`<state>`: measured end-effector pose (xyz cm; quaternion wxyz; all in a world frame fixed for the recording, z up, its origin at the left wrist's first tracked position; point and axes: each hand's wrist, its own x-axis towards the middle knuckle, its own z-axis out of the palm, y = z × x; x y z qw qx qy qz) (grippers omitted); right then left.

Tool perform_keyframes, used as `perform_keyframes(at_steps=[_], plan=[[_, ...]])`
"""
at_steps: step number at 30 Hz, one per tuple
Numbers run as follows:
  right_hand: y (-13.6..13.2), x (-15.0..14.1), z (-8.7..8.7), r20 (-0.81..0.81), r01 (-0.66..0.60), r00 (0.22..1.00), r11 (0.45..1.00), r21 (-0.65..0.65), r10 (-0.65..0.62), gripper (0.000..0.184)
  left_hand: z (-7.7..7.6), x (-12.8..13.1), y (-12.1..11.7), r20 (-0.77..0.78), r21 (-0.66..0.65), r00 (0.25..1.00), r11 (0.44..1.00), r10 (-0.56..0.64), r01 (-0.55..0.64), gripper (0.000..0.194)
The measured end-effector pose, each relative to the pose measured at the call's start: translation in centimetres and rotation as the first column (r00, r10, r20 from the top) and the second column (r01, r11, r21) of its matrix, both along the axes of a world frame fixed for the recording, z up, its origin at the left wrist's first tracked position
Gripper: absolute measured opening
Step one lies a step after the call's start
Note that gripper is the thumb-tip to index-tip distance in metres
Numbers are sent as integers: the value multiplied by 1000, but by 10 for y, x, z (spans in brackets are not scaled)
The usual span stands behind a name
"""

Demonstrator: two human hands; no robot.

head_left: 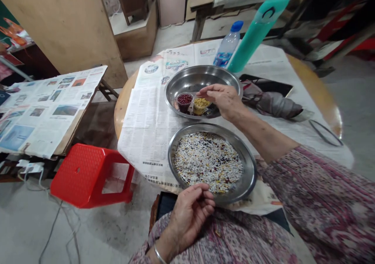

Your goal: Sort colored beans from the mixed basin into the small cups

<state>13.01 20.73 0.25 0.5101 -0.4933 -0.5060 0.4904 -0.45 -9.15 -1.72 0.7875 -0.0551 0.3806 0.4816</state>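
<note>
My right hand (225,100) reaches over the far steel bowl (202,72), its fingers stretched leftward above a small clear cup of yellow grains (200,105). Nothing shows in these fingers; the thumb is mostly hidden. Beside that cup stands another small cup of dark red beans (184,101). Closer to me, a shallow steel dish (249,184) holds a mix of white, black, yellow and red grains (208,160). My left hand (193,213) rests at the dish's near rim, palm turned up and fingers loosely curled, with nothing visible in the palm.
Behind the bowl stand a blue-capped water bottle (227,47) and a tall turquoise container (258,33). A folded grey umbrella (274,104) and a dark strap loop (325,132) lie to the right. Newspaper (140,127) covers the round table. A red stool (84,174) stands left.
</note>
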Motion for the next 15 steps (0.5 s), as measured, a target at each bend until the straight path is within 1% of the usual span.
perform_keyframes(at_steps=[2,5,9,12,15], plan=[[-1,5,3,-119,-38,992,997,-68,30,16,0,0,0,-4,-3,1000,1000,1,-1,30],[-10,13,8,-240,-103,968,986,-128,70,14,2,0,0,-11,-4,1000,1000,7,-7,29],[-34,20,17,-362,-169,929,960,-222,80,18,3,0,-1,-18,-4,1000,1000,5,-5,28],[-62,23,20,-376,-224,920,936,-270,112,16,4,0,-1,-24,-5,1000,1000,6,-7,27],[-98,26,15,-310,-306,926,908,-287,215,9,4,0,0,-36,5,999,1000,-1,1,28]])
